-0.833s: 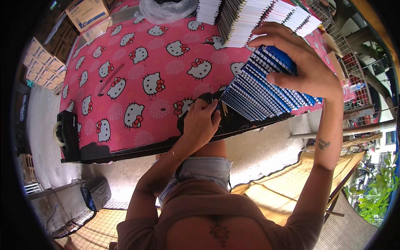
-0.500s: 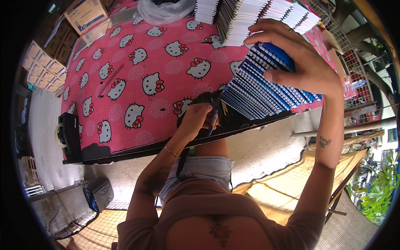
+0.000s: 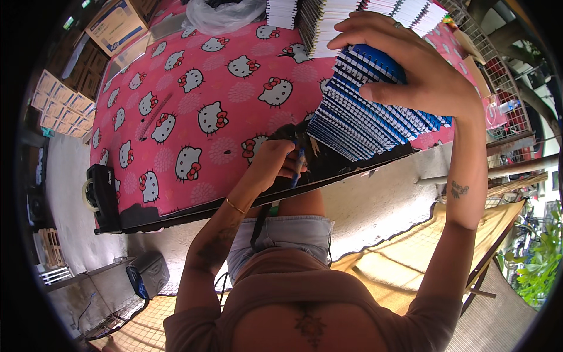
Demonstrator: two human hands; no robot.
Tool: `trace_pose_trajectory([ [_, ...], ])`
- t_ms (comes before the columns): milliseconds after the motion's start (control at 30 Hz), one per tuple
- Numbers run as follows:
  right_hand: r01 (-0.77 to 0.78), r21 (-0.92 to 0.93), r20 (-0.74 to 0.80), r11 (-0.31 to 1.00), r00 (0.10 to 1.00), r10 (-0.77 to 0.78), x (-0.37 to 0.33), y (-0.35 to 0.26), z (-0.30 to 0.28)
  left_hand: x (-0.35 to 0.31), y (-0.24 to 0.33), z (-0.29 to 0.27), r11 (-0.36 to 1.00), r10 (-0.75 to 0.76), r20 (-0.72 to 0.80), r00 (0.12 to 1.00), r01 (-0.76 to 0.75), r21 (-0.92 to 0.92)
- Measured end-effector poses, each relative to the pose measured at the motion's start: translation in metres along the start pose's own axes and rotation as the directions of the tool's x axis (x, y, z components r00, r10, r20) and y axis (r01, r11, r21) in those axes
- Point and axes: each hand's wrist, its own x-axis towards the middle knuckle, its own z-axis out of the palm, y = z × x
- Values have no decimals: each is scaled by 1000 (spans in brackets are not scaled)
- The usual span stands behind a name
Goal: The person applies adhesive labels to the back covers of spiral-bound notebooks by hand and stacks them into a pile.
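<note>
My right hand [image 3: 410, 73] arches over the top of a leaning stack of blue spiral-bound notebooks [image 3: 358, 120], thumb on the near side and fingers across the far side, gripping it. The coil bindings of the stack face me. At the near table edge, just left of the stack, my left hand [image 3: 274, 161] is closed around a slim blue tool [image 3: 299, 167]. Fingers and shadow hide most of that tool, and its kind cannot be made out. Both lie above a black worn patch [image 3: 319, 161] on the table's edge.
A pink patterned cloth covers the table [image 3: 193, 129]. White spiral-bound stacks [image 3: 328, 29] stand behind the blue one. A clear plastic bag [image 3: 226, 17] lies at the back, a loose coil [image 3: 155, 114] and a tape dispenser [image 3: 102, 199] at the left. Cardboard boxes [image 3: 117, 26] stand far left.
The whole view has shifted slightly, with the table and stacks a little higher. Both hands keep nearly the same grip and place on the stack and the blue tool.
</note>
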Motion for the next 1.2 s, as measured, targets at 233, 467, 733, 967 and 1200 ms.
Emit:
trace_pose_trajectory([
  [233,5,112,82,994,997,-14,2,-8,-8,0,1,3,410,416,163,894,-345,845],
  [467,-56,97,107,994,993,46,-5,-8,-11,-2,12,1,899,10,-4,1000,-8,439],
  [733,-48,99,91,994,995,39,-6,-7,-11,3,0,5,992,-39,-47,998,44,121],
  [967,-147,226,33,963,989,143,-3,-8,-13,-8,-4,31,-185,502,289,815,-225,957],
  [1200,304,772,-590,558,668,453,-73,53,-48,-3,48,-18,103,341,169,925,-216,971],
])
